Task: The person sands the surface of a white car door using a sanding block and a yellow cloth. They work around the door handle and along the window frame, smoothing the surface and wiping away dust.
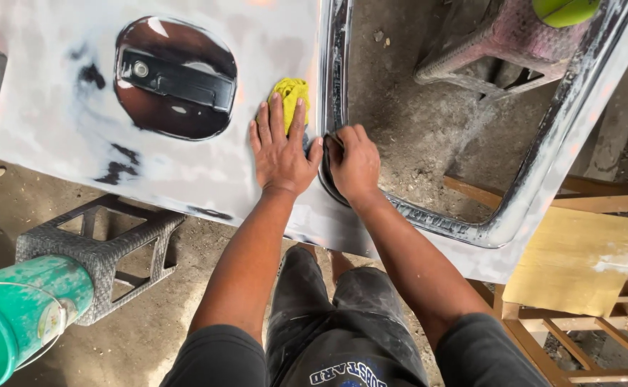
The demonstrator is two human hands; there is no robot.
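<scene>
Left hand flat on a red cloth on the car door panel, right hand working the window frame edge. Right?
Not quite: the cloth is yellow, not red, as the head view shows. The left hand does rest on it on the door panel, and the right hand works the window frame edge.

Soft even daylight, sharp focus, faint glare on the grey panel (56, 86).

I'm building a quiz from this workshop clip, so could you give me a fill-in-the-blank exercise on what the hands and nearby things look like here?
1. The left hand lies flat on a ______ cloth.
2. The right hand works at the edge of the panel's window ______.
3. The bucket at lower left is ______ in colour.
4. The panel holds a dark recessed door ______.

Missing words: yellow; opening; green; handle
</scene>
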